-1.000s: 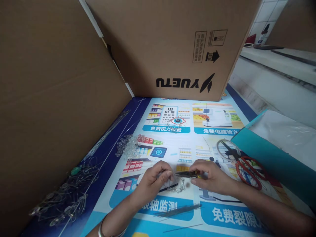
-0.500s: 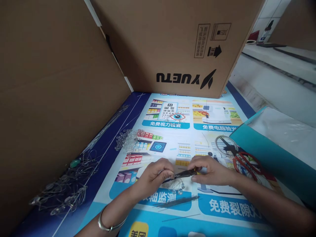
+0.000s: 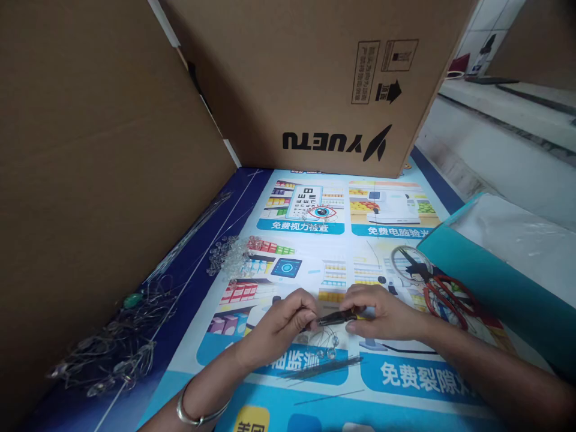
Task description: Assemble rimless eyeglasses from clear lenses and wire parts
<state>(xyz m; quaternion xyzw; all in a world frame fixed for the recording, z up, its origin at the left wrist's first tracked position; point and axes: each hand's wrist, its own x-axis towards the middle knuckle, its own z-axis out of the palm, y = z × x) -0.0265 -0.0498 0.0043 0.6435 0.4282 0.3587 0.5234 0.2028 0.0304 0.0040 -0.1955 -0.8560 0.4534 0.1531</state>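
Note:
My right hand (image 3: 375, 312) is closed around a pair of pliers (image 3: 335, 318) with dark jaws and a bit of yellow handle showing. The jaws point left and reach the fingertips of my left hand (image 3: 294, 315). That hand is pinched on a thin wire, mostly hidden by the fingers. Below the pliers, fine wires with clear beads (image 3: 332, 347) hang or lie close by; which of the two I cannot tell. Just under them, a bundle of thin dark wires (image 3: 324, 368) rests on the printed mat, with a single wire (image 3: 329, 397) nearer to me.
Clear loose beads (image 3: 229, 255) are heaped left of centre. Beaded wire pieces (image 3: 108, 354) lie tangled at the far left. Red-handled scissors (image 3: 450, 297) and a wire coil (image 3: 398, 264) sit by a teal box (image 3: 495, 282). Cardboard panels (image 3: 315, 78) stand behind and left.
The pliers' jaws have turned slightly in front of my left fingertips. Both hands stay in nearly the same place, and the whole view has shifted a little.

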